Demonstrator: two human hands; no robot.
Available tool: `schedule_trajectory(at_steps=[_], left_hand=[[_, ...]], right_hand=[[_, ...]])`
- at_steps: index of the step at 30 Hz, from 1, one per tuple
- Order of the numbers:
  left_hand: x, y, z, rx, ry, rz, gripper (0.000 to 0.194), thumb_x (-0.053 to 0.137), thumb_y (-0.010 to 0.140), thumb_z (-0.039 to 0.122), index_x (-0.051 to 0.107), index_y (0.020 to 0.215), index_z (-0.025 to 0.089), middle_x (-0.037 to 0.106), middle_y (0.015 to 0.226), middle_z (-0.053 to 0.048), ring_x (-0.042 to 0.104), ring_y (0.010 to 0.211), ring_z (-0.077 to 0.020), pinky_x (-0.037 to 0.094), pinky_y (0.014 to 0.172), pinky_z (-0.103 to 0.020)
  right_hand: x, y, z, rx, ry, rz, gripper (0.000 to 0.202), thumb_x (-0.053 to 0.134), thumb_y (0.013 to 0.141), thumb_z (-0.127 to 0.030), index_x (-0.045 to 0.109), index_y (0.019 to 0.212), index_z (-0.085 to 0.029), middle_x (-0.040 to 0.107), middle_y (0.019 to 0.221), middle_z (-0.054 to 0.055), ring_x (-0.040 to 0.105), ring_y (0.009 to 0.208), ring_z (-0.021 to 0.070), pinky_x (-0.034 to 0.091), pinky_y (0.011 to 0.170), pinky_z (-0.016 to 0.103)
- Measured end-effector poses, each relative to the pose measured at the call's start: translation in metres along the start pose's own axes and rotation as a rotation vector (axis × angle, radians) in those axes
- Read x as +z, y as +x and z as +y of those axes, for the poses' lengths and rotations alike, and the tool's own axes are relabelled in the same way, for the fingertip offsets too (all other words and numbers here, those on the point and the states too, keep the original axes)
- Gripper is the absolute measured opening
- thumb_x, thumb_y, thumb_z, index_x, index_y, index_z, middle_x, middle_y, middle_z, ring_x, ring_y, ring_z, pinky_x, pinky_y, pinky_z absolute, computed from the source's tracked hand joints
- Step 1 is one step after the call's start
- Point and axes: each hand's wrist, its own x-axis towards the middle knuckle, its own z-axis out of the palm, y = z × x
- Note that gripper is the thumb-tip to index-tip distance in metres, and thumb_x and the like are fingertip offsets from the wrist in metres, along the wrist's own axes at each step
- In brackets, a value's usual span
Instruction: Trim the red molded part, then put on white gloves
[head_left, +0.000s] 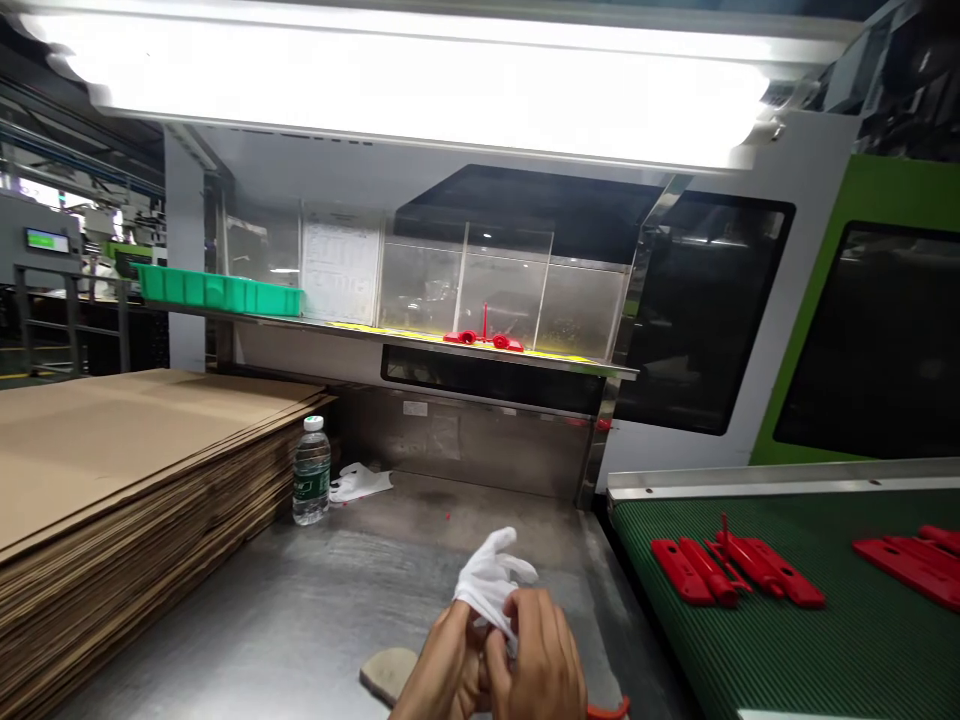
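A white glove (495, 565) is partly on my left hand (480, 598), covering its fingers, while the wrist and heel of the hand stay bare. The gloved fingers are apart and point up and away from me. My bare right hand (538, 655) pinches the glove near its cuff, on the palm side. Both hands are above the metal table (315, 610). Below them lies a flat, pale piece with a rounded end (390, 670), partly hidden by my left forearm. An orange-red curved end of some object (609, 711) shows beside my right hand.
A cardboard stack (150, 470) stands left, with a water bottle (311, 475) and another white glove (360, 483) beside it. Red moulded parts (739, 570) lie on the green conveyor belt (720, 650) at right. A shelf (450, 345) holds a green tray (217, 292) and red parts.
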Motion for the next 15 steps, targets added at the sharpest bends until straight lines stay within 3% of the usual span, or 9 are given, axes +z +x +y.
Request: schedule_trajectory(at_steps=[3, 6, 7, 10, 12, 15], left_hand=[[-0.009, -0.001, 0.003, -0.038, -0.138, 0.061, 0.040, 0.058, 0.083, 0.052, 0.060, 0.104, 0.018, 0.070, 0.085, -0.008, 0.066, 0.060, -0.0192, 0.043, 0.045, -0.025], [-0.032, 0.008, 0.015, -0.015, -0.251, 0.206, 0.010, 0.059, 0.088, 0.026, 0.059, 0.084, 0.016, 0.070, 0.078, -0.008, 0.068, 0.066, -0.0175, 0.050, 0.054, -0.024], [-0.039, 0.011, 0.019, -0.008, -0.286, 0.244, 0.009, 0.058, 0.085, 0.013, 0.057, 0.076, 0.017, 0.068, 0.071, -0.006, 0.066, 0.062, -0.0152, 0.050, 0.056, -0.022], [-0.048, 0.020, 0.021, 0.037, -0.378, 0.269, 0.031, 0.051, 0.062, -0.013, 0.056, 0.065, 0.018, 0.063, 0.060, -0.001, 0.063, 0.057, -0.0128, 0.050, 0.059, -0.021], [-0.042, 0.023, 0.013, 0.108, -0.416, 0.280, 0.036, 0.051, 0.055, -0.012, 0.060, 0.071, 0.019, 0.066, 0.064, 0.000, 0.066, 0.063, -0.0162, 0.052, 0.062, -0.024], [-0.029, 0.027, -0.006, 0.220, -0.411, 0.385, 0.031, 0.064, 0.055, 0.000, 0.062, 0.078, 0.021, 0.068, 0.065, 0.002, 0.068, 0.067, -0.0203, 0.052, 0.063, -0.027]], right_hand=[[0.013, 0.001, 0.009, 0.002, -0.092, -0.037, 0.028, 0.053, 0.080, -0.004, 0.039, 0.090, -0.026, 0.058, 0.084, 0.001, 0.056, 0.082, 0.0247, 0.031, 0.073, 0.035], [0.025, -0.009, 0.017, -0.024, -0.142, -0.025, 0.027, 0.044, 0.079, -0.002, 0.040, 0.089, -0.027, 0.060, 0.084, 0.000, 0.059, 0.081, 0.0237, 0.031, 0.068, 0.034], [0.029, -0.014, 0.018, -0.037, -0.154, -0.017, 0.026, 0.042, 0.079, -0.002, 0.039, 0.087, -0.027, 0.060, 0.081, -0.001, 0.059, 0.078, 0.0234, 0.031, 0.065, 0.034], [0.034, -0.031, 0.017, -0.082, -0.151, 0.007, 0.022, 0.040, 0.078, -0.007, 0.038, 0.086, -0.027, 0.059, 0.074, -0.003, 0.061, 0.069, 0.0212, 0.033, 0.060, 0.033], [0.034, -0.038, 0.012, -0.113, -0.117, 0.028, 0.017, 0.038, 0.083, -0.011, 0.039, 0.088, -0.026, 0.058, 0.072, -0.003, 0.062, 0.067, 0.0192, 0.035, 0.059, 0.031], [0.030, -0.036, 0.002, -0.191, -0.047, 0.057, 0.012, 0.033, 0.091, -0.015, 0.037, 0.086, -0.026, 0.055, 0.069, -0.002, 0.060, 0.064, 0.0173, 0.038, 0.060, 0.029]])
